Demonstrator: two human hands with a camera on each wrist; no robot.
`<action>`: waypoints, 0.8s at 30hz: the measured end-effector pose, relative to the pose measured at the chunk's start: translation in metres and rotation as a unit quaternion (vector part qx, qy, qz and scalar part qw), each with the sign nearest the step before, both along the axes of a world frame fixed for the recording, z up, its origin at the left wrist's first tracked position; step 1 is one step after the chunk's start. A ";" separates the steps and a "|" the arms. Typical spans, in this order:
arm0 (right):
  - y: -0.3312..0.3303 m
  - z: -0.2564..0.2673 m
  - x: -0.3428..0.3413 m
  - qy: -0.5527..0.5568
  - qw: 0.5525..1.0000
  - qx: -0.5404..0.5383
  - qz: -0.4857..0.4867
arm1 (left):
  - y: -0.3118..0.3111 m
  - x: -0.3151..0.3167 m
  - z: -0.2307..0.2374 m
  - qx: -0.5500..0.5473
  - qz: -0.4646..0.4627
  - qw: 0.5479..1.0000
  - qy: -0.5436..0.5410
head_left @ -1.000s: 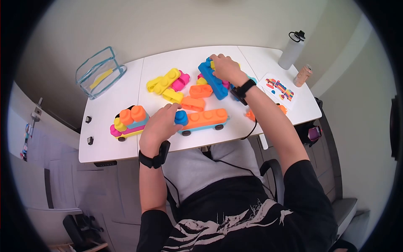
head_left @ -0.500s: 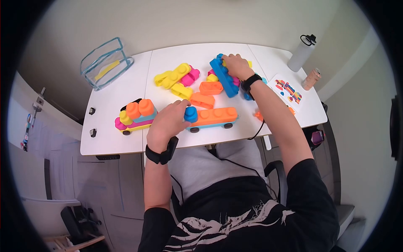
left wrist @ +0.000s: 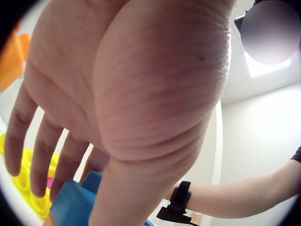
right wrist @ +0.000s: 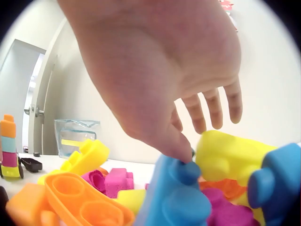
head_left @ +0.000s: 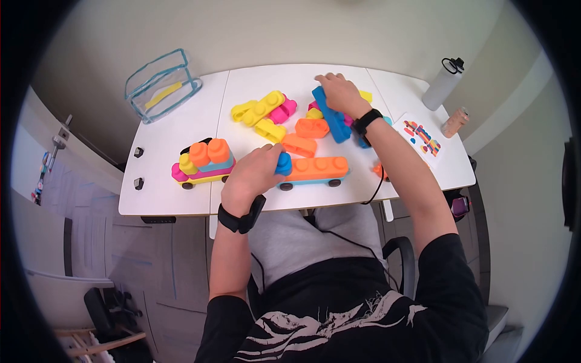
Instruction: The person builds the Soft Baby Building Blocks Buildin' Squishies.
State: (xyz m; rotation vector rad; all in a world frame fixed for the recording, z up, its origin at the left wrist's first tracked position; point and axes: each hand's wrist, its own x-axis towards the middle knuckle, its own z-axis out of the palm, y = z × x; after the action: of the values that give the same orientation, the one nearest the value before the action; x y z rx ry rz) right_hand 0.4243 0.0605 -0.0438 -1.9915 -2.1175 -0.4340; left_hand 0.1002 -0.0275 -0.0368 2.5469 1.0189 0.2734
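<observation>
My left hand (head_left: 254, 172) grips a small blue block (head_left: 283, 163) at the left end of a wheeled base (head_left: 311, 180) that carries an orange block (head_left: 319, 164). In the left wrist view, the thumb lies on the near side of the blue block (left wrist: 75, 202), with the fingers beyond it. At the back, my right hand (head_left: 345, 100) is over a long blue block (head_left: 331, 117). Its thumb touches the end of that block (right wrist: 176, 197) in the right wrist view, while the other fingers hang relaxed above a yellow block (right wrist: 230, 155).
A second wheeled stack (head_left: 206, 172) stands at the left. Loose yellow (head_left: 263, 109), pink (head_left: 283, 111) and orange blocks (head_left: 311, 127) lie mid-table. A picture sheet (head_left: 420, 139), can (head_left: 455, 123) and bottle (head_left: 443, 88) are at the right, a clear bag (head_left: 163, 88) at the back left.
The head view has shifted, so the table appears further right. My left hand stays by the small blue block. At the long blue block, my right hand's fingers reach slightly further out beyond its far end.
</observation>
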 end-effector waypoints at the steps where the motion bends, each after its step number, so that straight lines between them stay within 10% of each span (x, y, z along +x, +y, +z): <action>1: 0.003 0.006 -0.014 0.008 1.000 -0.008 0.020 | -0.001 0.000 0.002 -0.003 0.002 1.000 0.001; 7: 0.021 -0.002 -0.081 0.108 0.975 -0.069 0.184 | 0.004 -0.002 0.000 -0.006 0.010 1.000 0.019; 24: 0.035 -0.013 -0.099 -0.025 0.980 0.082 0.182 | 0.003 0.003 0.003 -0.026 0.008 0.999 0.017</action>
State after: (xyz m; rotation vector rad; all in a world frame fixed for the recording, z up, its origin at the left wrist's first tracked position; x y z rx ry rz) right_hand 0.3255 0.0960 -0.0572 -1.4779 -2.3249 -0.5732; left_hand 0.1030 -0.0248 -0.0341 2.5058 1.0455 0.2045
